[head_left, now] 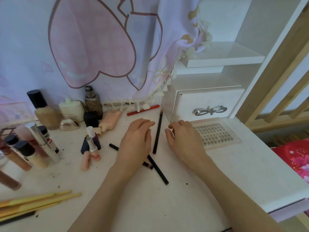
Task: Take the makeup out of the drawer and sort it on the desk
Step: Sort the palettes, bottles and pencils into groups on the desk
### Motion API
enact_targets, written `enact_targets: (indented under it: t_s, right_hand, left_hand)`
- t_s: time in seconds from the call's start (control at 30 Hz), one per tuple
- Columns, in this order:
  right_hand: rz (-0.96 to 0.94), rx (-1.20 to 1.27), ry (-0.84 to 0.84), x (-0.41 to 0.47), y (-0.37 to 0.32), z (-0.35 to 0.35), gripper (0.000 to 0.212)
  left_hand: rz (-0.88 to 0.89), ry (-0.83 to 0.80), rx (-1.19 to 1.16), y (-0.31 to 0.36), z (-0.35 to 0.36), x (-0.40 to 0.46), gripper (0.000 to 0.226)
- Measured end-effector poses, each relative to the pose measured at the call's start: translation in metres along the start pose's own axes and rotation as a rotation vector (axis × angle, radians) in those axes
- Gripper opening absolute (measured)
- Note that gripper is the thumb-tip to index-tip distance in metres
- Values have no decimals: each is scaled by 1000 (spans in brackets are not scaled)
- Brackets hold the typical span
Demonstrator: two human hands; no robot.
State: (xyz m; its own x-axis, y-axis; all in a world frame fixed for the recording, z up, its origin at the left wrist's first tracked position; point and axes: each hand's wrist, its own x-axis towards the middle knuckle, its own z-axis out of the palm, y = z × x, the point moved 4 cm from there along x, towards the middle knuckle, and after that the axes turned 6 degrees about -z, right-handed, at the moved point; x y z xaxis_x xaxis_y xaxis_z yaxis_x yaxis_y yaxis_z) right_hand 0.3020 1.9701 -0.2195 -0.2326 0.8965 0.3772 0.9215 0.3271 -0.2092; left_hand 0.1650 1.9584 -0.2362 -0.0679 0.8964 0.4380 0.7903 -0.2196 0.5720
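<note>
My left hand (136, 141) lies flat over the white desk (150, 203), fingers straight, covering part of a black pencil (158, 170). A second black pencil (157, 131) lies between my hands, pointing toward the closed white drawer (205, 104) with its silver bow handle. My right hand (182, 139) rests on the desk with fingers curled down near the drawer's front corner; I cannot see anything in it. A red pencil (143, 110) lies at the back. A clear tray of false lashes (215, 133) sits just right of my right hand.
Foundation bottles (44, 111), tubes and lip glosses (33, 148) crowd the left of the desk. Yellow-handled brushes (33, 201) lie at the front left. A small purple bottle and lipstick (92, 141) stand mid-left. A printed cloth (100, 47) hangs behind; a red quilt (296, 156) is at right.
</note>
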Motion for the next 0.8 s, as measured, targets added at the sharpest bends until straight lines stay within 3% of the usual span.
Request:
enact_targets:
  t_s: [0.23,0.5,0.57,0.67,0.8]
  right_hand:
    - [131,-203,-293,59,-11,23,30]
    - [213,-163,-383,70,-12,36,18]
    - [213,-110,-363,69,-11,32,10]
    - [210,34,-313,66,-8,14,26]
    - [158,472,-366,44,-5,-22,27]
  left_hand:
    - [-8,-6,-42,-2,-8,2,36]
    - [0,27,-59,-6,-10,5,36]
    - [-10,36,-77,-7,-11,6,37]
    - [15,74,-121,-6,-16,8,37]
    - [-248,-25,-571,-4,-21,11,33]
